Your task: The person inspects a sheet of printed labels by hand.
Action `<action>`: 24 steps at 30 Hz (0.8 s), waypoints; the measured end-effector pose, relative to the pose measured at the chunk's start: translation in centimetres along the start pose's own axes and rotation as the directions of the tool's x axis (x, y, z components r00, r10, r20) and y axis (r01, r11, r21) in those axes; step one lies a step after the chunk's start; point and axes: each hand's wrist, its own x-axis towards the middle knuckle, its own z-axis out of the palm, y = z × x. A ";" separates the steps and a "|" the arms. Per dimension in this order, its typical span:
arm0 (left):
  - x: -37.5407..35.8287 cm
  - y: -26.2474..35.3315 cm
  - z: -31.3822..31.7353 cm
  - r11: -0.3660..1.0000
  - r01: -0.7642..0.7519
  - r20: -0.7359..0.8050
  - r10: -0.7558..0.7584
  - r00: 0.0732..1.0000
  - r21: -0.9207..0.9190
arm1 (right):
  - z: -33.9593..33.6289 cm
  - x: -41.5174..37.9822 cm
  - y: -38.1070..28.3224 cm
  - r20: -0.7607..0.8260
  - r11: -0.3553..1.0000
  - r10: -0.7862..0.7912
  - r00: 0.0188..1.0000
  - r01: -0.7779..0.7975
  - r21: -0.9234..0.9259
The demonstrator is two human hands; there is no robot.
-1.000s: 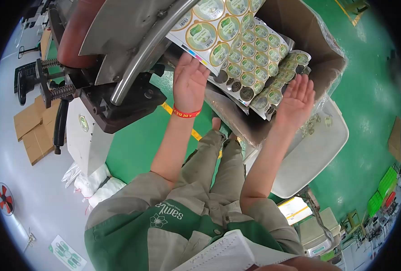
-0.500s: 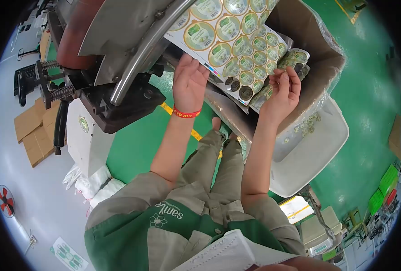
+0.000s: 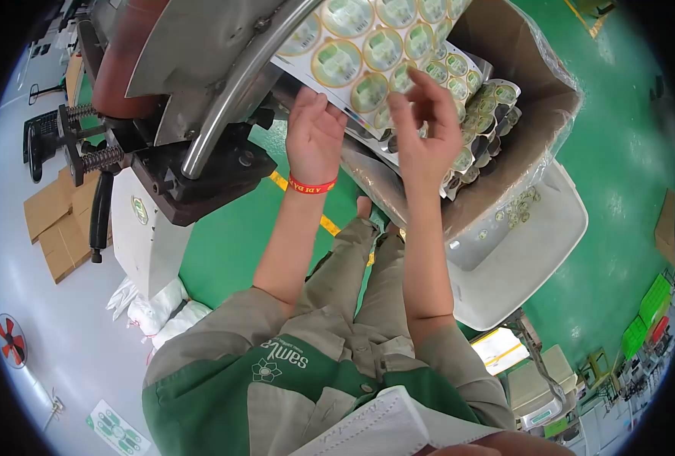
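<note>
- Label sheet [image 3: 383, 49], printed with round green-and-gold designs, lay at twelve o'clock, beside a curved metal bar [image 3: 238, 91].
- Left hand [image 3: 317, 137], wearing a red wristband [image 3: 312, 187], was palm up at the sheet's seven o'clock edge, fingertips partly hidden; I could not tell whether it gripped.
- Right hand [image 3: 431, 133] was before the sheet's five o'clock side, fingers bent, thumb and forefinger parted, its grip released; contact was unclear.
- Carton [image 3: 497, 38] at one o'clock held more printed sheets [image 3: 493, 106].
- White tub [image 3: 543, 281] at four o'clock held small round pieces [image 3: 520, 209].
</note>
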 end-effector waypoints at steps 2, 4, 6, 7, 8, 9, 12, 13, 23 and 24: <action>-0.2 0.1 0.7 1.000 -0.001 0.002 0.001 1.000 0.025 | 0.9 0.1 -0.7 0.076 0.995 -0.049 0.996 0.055 -0.077; -0.4 -0.4 0.0 0.999 0.040 -0.015 -0.040 0.999 0.036 | 1.5 0.1 -1.1 0.121 0.982 -0.080 0.989 0.099 -0.161; -0.7 -0.8 -0.3 0.999 0.051 -0.004 -0.051 0.999 0.017 | 1.7 0.0 -0.5 0.109 0.972 -0.103 0.989 0.123 -0.201; -0.8 -1.0 -0.5 0.998 0.062 0.007 -0.062 0.998 -0.002 | 1.7 -0.1 0.1 0.099 0.959 -0.125 0.987 0.146 -0.242; -0.8 -1.2 -0.9 0.998 0.052 0.020 -0.052 0.998 -0.021 | 1.6 -0.3 0.7 0.095 0.958 -0.121 0.988 0.141 -0.251; -0.8 -1.1 -0.7 0.998 0.051 0.018 -0.051 0.999 -0.023 | 1.5 -0.4 0.7 0.098 0.957 -0.120 0.988 0.142 -0.252; -0.8 -1.0 -0.2 0.984 0.129 0.007 -0.130 0.991 0.127 | 1.2 -0.9 0.5 0.012 0.953 -0.172 0.985 0.169 -0.251; -0.6 -1.1 -0.5 0.984 0.126 0.008 -0.128 0.992 0.127 | 1.2 -0.9 0.6 0.013 0.953 -0.174 0.985 0.172 -0.250; 0.6 -0.3 -0.3 0.994 0.086 -0.112 -0.078 0.991 0.073 | 2.3 1.7 -0.8 0.265 0.989 -0.065 0.962 0.096 -0.108; 0.4 -0.7 -0.5 0.991 0.108 -0.090 -0.101 0.991 0.077 | 1.9 1.4 -0.8 0.247 0.984 -0.054 0.967 0.093 -0.150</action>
